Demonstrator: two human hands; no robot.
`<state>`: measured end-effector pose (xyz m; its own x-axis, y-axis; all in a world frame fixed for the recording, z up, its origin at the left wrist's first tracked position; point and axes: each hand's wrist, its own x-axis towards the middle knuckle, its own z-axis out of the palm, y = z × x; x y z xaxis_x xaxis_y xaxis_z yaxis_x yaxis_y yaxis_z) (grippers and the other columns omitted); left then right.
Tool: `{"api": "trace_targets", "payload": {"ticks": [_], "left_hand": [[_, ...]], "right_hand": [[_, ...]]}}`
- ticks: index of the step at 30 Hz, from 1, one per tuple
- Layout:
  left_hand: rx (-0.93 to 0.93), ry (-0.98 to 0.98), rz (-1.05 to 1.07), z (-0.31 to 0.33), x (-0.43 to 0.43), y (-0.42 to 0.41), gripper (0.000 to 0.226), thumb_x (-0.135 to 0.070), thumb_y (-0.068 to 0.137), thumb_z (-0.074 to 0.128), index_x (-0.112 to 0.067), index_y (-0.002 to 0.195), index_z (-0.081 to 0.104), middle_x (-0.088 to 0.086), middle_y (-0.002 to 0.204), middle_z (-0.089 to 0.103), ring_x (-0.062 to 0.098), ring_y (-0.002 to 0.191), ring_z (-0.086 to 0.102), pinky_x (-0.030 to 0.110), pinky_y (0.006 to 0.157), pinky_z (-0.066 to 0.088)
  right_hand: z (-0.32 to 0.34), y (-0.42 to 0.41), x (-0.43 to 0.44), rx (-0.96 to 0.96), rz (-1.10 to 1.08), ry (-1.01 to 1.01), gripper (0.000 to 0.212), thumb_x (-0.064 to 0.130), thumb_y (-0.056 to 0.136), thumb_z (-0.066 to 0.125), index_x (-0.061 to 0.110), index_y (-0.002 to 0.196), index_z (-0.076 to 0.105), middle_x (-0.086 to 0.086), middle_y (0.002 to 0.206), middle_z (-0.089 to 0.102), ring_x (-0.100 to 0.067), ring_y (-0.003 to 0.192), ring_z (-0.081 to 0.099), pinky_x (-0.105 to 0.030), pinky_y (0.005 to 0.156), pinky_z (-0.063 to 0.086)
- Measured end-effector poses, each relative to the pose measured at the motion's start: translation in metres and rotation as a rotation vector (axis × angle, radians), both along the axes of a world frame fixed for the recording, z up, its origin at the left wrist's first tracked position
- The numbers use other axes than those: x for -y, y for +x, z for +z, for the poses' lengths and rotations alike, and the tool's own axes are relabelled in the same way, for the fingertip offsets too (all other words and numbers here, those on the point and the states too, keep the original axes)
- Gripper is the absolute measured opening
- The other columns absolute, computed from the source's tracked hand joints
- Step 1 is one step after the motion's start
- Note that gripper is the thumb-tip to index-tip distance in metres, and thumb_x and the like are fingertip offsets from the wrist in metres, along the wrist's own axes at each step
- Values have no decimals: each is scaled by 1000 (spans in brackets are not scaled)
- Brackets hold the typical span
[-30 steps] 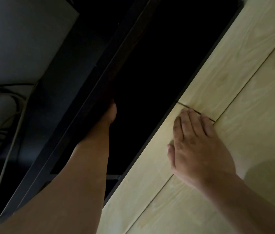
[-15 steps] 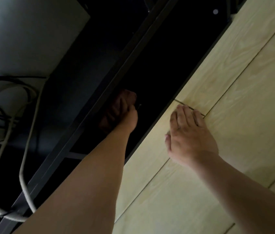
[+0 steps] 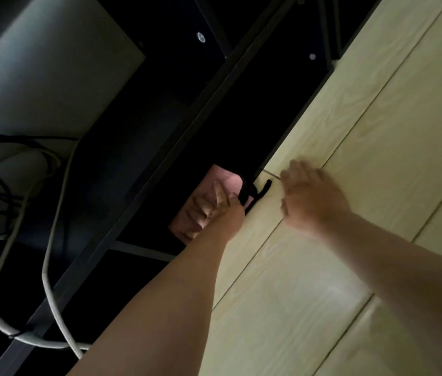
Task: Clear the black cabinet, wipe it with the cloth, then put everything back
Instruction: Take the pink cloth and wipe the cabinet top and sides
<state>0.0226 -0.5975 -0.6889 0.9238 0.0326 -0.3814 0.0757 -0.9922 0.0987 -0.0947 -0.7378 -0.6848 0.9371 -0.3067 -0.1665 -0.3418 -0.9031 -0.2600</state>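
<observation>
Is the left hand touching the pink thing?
Touching. The head view shows the left hand gripping the pink thing at the black cabinet edge, its fingers curled around it.

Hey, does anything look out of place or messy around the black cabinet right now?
Mostly the cables: a loose tangle hangs off the cabinet edge at the left. Otherwise, the left hand is drawing a pink item with a black strap out of the dark opening; the right hand is blurred above the floor.
</observation>
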Motion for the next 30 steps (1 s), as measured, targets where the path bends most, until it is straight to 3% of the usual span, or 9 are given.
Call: {"api": "trace_targets", "payload": {"ticks": [5, 10, 12, 15, 16, 19, 25, 30], "left_hand": [[-5, 9, 4, 1, 1, 1, 56, -60, 103, 10, -53, 152, -16, 7, 165, -23, 41, 150, -21, 68, 116, -7], [-9, 48, -10, -5, -1, 3, 59, -59, 103, 12, -50, 151, -20, 8, 165, -23, 42, 150, -19, 67, 117, -7], [13, 80, -78, -5, -5, 6, 59, -56, 103, 14, -47, 155, -14, 7, 167, -19, 45, 149, -17, 68, 117, -6], [86, -5, -262, -4, -8, 9, 58, -50, 104, 24, -38, 157, 5, 12, 168, 2, 47, 151, -1, 70, 118, 2], [77, -5, -206, -2, -5, 6, 57, -52, 103, 23, -41, 156, 4, 13, 168, 1, 46, 151, -3, 70, 117, 1], [-76, -48, 44, 8, 20, -7, 56, -62, 100, 9, -56, 149, -17, 5, 164, -28, 39, 147, -28, 71, 114, -6], [-136, -141, 0, 21, 86, -12, 58, -68, 97, 10, -59, 146, -20, 1, 161, -36, 43, 143, -36, 78, 109, -6], [-129, -108, -46, 30, 116, -9, 68, -72, 97, 17, -52, 151, -17, 11, 159, -37, 48, 141, -37, 79, 106, -11]], "right_hand": [[-9, -14, 55, -55, -134, -137, 79, 67, 95, 15, 26, 161, 0, -12, 168, -5, -36, 154, -2, -58, 122, 5], [-21, -19, 65, -31, -135, -155, 79, 72, 91, 4, 33, 160, -4, -10, 169, -4, -34, 155, -5, -60, 121, 1], [-23, -19, 65, -25, -142, -142, 79, 71, 92, 5, 33, 160, -4, -10, 169, -4, -34, 155, -5, -60, 121, 0], [-20, -18, 66, -27, -146, -143, 79, 72, 91, 7, 32, 160, -1, -10, 168, -3, -34, 154, -5, -60, 121, 1], [-20, -18, 66, -32, -145, -143, 79, 72, 92, 8, 32, 160, 0, -11, 168, -2, -34, 154, -4, -60, 121, 1], [-18, -18, 64, -25, -140, -135, 79, 71, 92, 11, 31, 160, 4, -12, 168, 0, -35, 154, -2, -61, 120, 3], [-22, -19, 66, 5, -139, -100, 79, 70, 91, 11, 32, 160, 5, -12, 168, 0, -36, 154, -3, -61, 120, 1], [-24, -18, 67, 19, -144, -78, 79, 70, 91, 13, 31, 160, 6, -12, 169, -1, -35, 154, -5, -62, 120, -2]]}}
